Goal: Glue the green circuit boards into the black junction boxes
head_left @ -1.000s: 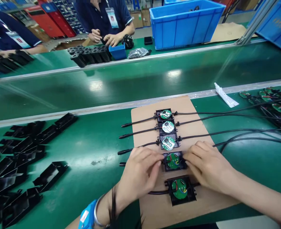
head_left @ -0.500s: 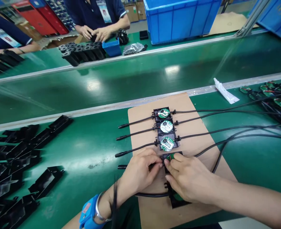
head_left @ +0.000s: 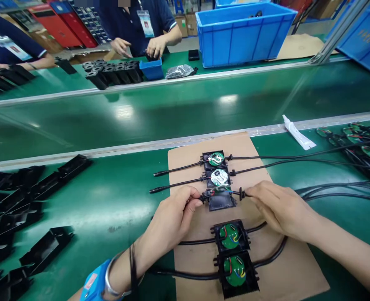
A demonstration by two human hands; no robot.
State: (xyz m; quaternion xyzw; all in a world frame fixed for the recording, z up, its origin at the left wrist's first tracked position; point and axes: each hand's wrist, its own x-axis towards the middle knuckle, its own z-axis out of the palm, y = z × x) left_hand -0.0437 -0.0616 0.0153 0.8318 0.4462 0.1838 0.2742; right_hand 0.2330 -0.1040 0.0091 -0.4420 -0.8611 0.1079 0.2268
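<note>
My left hand (head_left: 172,215) pinches the short black cable (head_left: 202,198) by its inner end, at the left side of the third black housing (head_left: 220,202). On the other side, my right hand (head_left: 277,205) grips the long black cable (head_left: 246,192) just behind its strain relief (head_left: 241,193). Between them a circuit board (head_left: 220,188), seen nearly edge-on, is raised over that housing, with thin coloured wires at its ends. Two housings above hold boards (head_left: 218,177) with white paste. Nearer me, two more housings (head_left: 235,244) hold green boards (head_left: 235,271) with red, yellow and blue wires showing.
Under the housings lies a cardboard sheet (head_left: 191,288). Loose black housings (head_left: 47,251) are scattered at left. A white tube (head_left: 298,133) and a pile of wired boards (head_left: 365,142) lie at right. Across the green channel, co-workers handle parts near a small blue bin (head_left: 151,69).
Both hands have moved away from the fourth housing to the third. The third board, flat before, is now lifted and tilted. The two nearer boards are uncovered. A co-worker's hand has shifted to the blue bin.
</note>
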